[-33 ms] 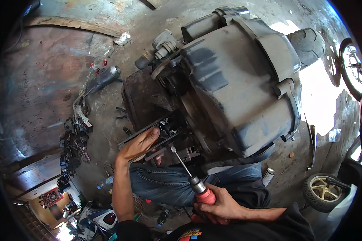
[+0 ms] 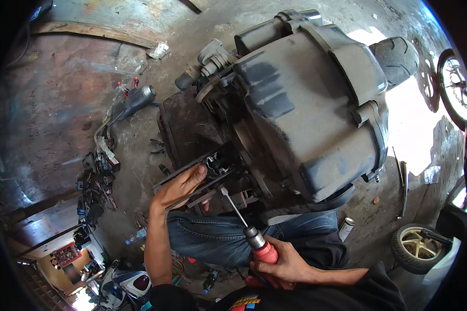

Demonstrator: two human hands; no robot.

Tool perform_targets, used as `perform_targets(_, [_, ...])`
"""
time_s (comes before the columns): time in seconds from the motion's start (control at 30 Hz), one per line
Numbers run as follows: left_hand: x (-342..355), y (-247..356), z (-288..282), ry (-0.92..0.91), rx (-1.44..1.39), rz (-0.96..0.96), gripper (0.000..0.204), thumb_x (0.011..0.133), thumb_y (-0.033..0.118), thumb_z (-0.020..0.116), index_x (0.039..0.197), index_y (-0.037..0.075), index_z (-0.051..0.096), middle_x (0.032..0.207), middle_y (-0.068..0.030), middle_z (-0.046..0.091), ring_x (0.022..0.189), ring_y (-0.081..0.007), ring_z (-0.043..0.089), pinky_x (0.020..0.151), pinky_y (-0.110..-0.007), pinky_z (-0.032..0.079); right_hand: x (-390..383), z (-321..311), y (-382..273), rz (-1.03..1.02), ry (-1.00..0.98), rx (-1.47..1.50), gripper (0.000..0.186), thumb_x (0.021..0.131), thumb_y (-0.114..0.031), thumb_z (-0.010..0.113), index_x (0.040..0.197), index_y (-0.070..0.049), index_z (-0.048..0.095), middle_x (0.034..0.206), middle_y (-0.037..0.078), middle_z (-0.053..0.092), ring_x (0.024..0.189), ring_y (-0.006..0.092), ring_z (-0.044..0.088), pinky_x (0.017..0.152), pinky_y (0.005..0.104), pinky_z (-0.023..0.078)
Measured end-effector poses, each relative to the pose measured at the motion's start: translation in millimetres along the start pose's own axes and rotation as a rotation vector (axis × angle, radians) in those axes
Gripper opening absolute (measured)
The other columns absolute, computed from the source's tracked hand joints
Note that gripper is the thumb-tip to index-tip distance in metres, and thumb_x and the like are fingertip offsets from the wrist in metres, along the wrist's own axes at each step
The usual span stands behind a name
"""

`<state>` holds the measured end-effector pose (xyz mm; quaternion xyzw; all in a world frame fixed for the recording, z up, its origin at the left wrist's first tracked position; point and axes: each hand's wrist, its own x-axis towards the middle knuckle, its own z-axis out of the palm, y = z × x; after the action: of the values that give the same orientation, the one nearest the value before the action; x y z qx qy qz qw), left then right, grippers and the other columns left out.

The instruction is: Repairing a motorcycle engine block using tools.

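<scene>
My left hand is closed round a dark metal frame, its thumb on top and some fingertips showing underneath. The frame joins a large, dusty grey-black vehicle body section in front of me. In my right hand is a red drill with a metal chuck. From the chuck a long thin bit slants up and left, ending in a pale rounded tip close to the frame's lower rail. Whether that tip touches the metal I cannot tell. The drill's lower part is hidden by my hand and shirt.
Wiring and loose parts lie on the floor at left, below a grey cylindrical part. A spray can, a long metal tool and a wheel are at right. My jeans-clad leg lies beneath the frame.
</scene>
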<state>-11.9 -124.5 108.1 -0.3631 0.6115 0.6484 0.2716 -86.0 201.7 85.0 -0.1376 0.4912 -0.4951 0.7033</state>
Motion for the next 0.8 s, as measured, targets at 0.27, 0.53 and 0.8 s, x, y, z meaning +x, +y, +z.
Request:
perform_targets(0.27, [6,-17,-5,0.100,0.058,0.077,0.056,0.106,0.051,0.037,0.122,0.000,0.053,0.091,-0.0041,0.054,0.076,-0.0116,0.059,0.070,-0.028,0.052,13,7,0,0.055,0.067,0.145,0.045,0.083,-0.033,0.079,0.110,-0.001,0.061,0.087,0.012,0.072,0.079,0.0181,0.069,0.078,0.0357,0.056])
perform_targets(0.53, [4,-16,-6,0.125,0.238,0.093,0.052,0.107,0.046,0.040,0.123,-0.002,0.053,0.094,-0.0045,0.052,0.089,-0.0136,0.048,0.082,-0.028,0.045,16,4,-16,0.107,0.066,0.183,0.045,0.084,-0.031,0.079,0.110,0.001,0.062,0.089,0.010,0.072,0.080,0.0149,0.067,0.078,0.0337,0.055])
perform_targets(0.8, [3,-11,-5,0.163,0.381,0.165,0.052,0.106,0.050,0.039,0.115,0.000,0.053,0.081,-0.0040,0.046,0.073,-0.0152,0.045,0.070,-0.032,0.044,16,1,-25,0.174,0.044,0.172,0.043,0.084,-0.029,0.080,0.108,0.001,0.063,0.091,0.011,0.072,0.082,0.0150,0.066,0.078,0.0335,0.055])
